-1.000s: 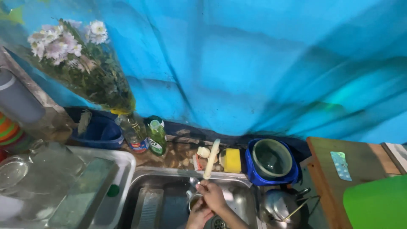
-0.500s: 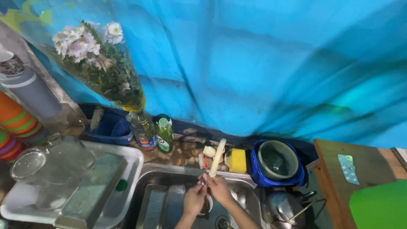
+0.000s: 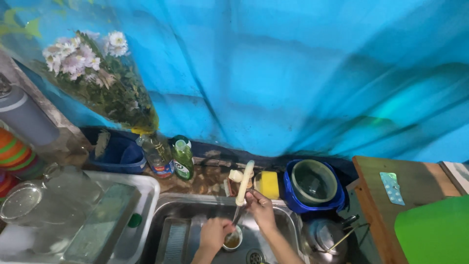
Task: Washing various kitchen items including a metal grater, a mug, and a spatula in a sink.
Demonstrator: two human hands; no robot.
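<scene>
Our 2 hands at the sink (image 3: pixel 195 210).
Our right hand (image 3: pixel 261 209) pinches a pale-handled brush (image 3: pixel 243 185); our left hand (image 3: pixel 215 233) grips a small cup (image 3: pixel 232 240).

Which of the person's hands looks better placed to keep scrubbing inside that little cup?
Probably the right hand: it grips the cream-handled brush angled into the small round cup, which the left hand steadies.

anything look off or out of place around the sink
One thing: a blister pack of pills lies loose on the wooden board right of the sink, odd among dishes. Otherwise nothing spilled: left hand steadies a small cup, right hand works a brush in it.
</scene>
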